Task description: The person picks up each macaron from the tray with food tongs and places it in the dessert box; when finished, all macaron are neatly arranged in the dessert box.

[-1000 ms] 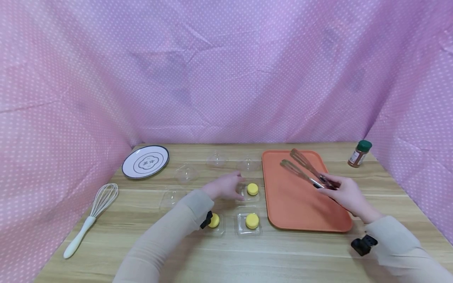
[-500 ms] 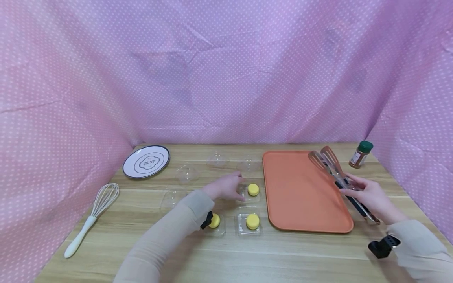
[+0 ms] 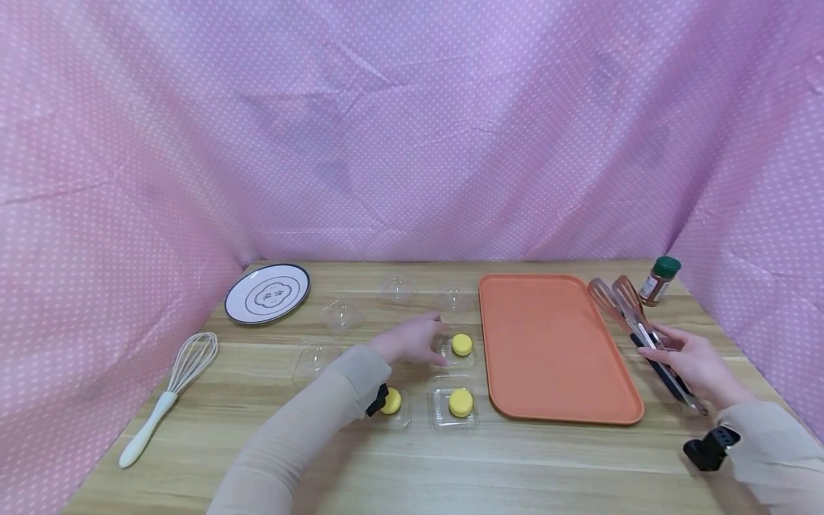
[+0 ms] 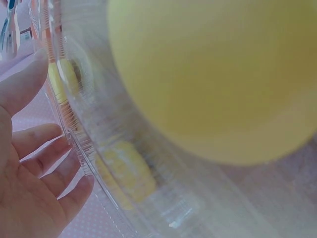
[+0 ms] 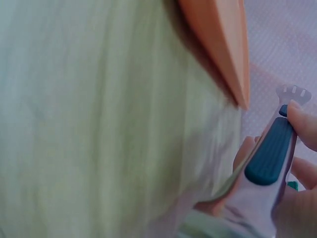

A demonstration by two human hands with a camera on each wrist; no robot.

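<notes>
Plainly, the worktop is light, wood-grained, and walled round by pink dotted cloth hanging in soft folds. From the worktop's centre, a dark-rimmed plate lies at ten o'clock, a whisk towards nine, a spice jar at two and an orange tray at three. Clear domes stand around eleven to twelve, with clear boxes nearer, each bearing a yellow round.

Just past the tray's three o'clock edge, the right-hand grip is closed round tongs, whose slotted heads point to eleven, spread a little apart. The left-hand grip is loose, fingers spread at the nine o'clock side of the farthest box; whether they touch it cannot be told.

A second ago the tongs lay across the tray; now they are off it, closer to the jar. The left-hand grip, rounds and tray match that earlier view.
</notes>
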